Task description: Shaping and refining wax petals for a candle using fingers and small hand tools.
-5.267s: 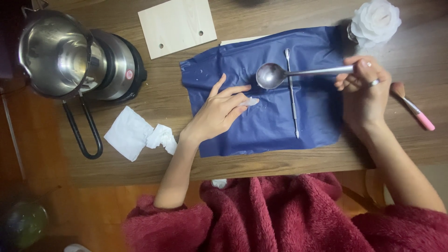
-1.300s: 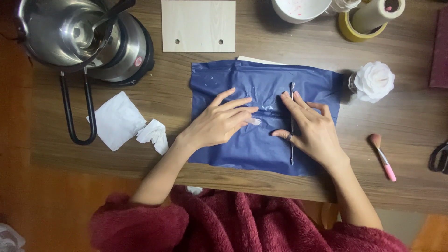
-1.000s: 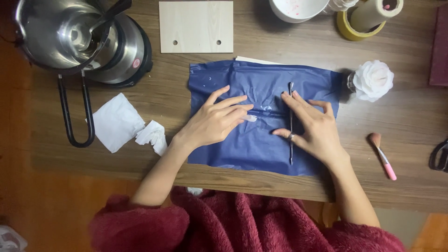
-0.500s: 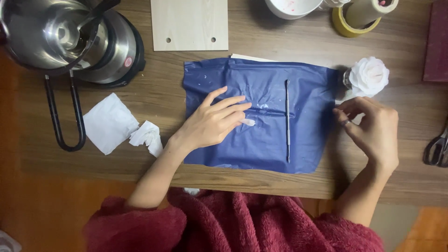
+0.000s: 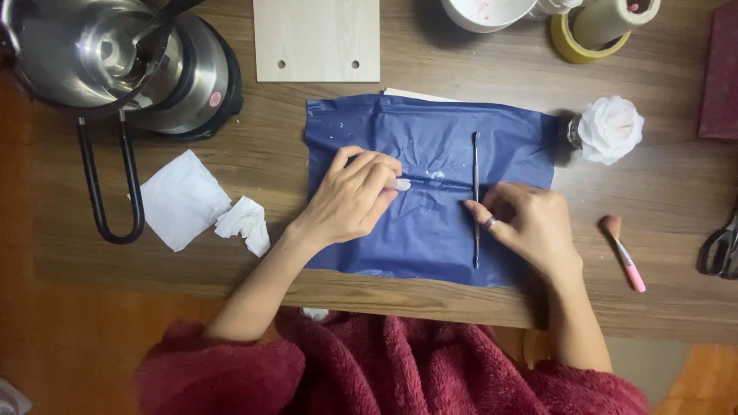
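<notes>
Labels: one small round red sticker [image 5: 214, 98] on the lower steel side of the cooker pot [image 5: 181, 73] at the far left of the wooden surface [image 5: 676, 177], its print too small to make out; packages, signs and screens: none in view.

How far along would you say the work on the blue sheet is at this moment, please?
Looks done: a white sculpted flower stands beside the blue sheet, which carries white smears. In hand: the left hand presses a small white piece on the sheet; the right hand touches the thin metal tool. Left: that piece looks unshaped; the pink brush lies untouched.
</notes>
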